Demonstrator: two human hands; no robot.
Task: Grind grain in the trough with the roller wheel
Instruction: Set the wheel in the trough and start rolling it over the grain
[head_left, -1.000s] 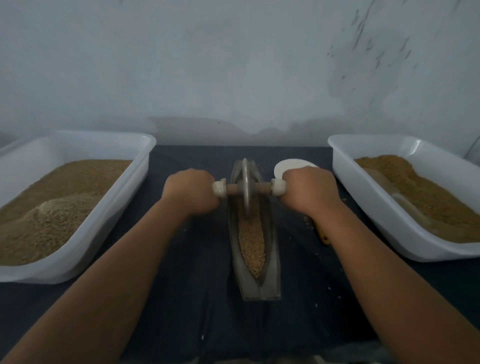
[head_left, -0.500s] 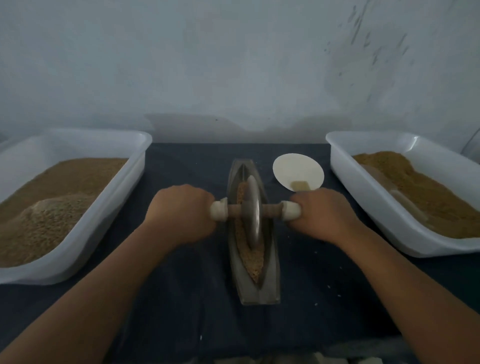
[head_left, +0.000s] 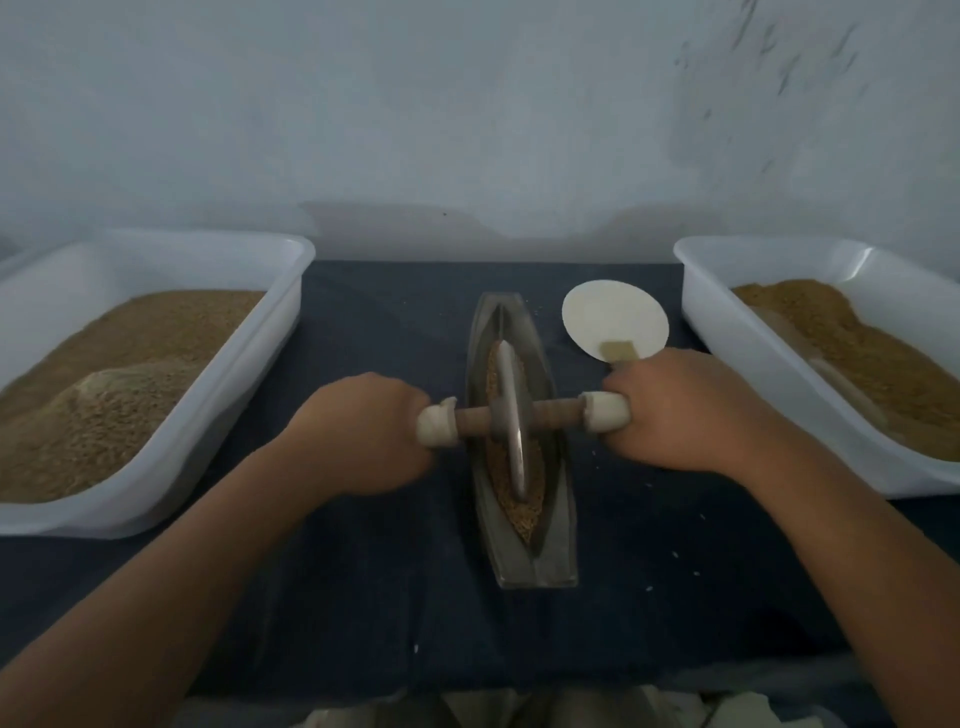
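Observation:
A narrow boat-shaped metal trough (head_left: 558, 551) lies lengthwise on the dark cloth in the middle, with brown grain (head_left: 524, 512) along its groove. The metal roller wheel (head_left: 511, 421) stands upright in the groove at mid-length, on a wooden axle with pale end grips. My left hand (head_left: 363, 431) grips the left end of the axle. My right hand (head_left: 680, 410) grips the right end. The wheel hides part of the grain beneath it.
A white tub (head_left: 249, 374) of grain stands at the left, another white tub (head_left: 727, 338) of browner meal at the right. A pale round scoop (head_left: 613, 317) lies just beyond my right hand. A grey wall closes the back. Loose grains dot the dark cloth (head_left: 363, 597).
The wheel has rolled from the trough's far end toward me to mid-length, both hands moving with it. The round scoop, earlier partly hidden by my right hand, shows more fully.

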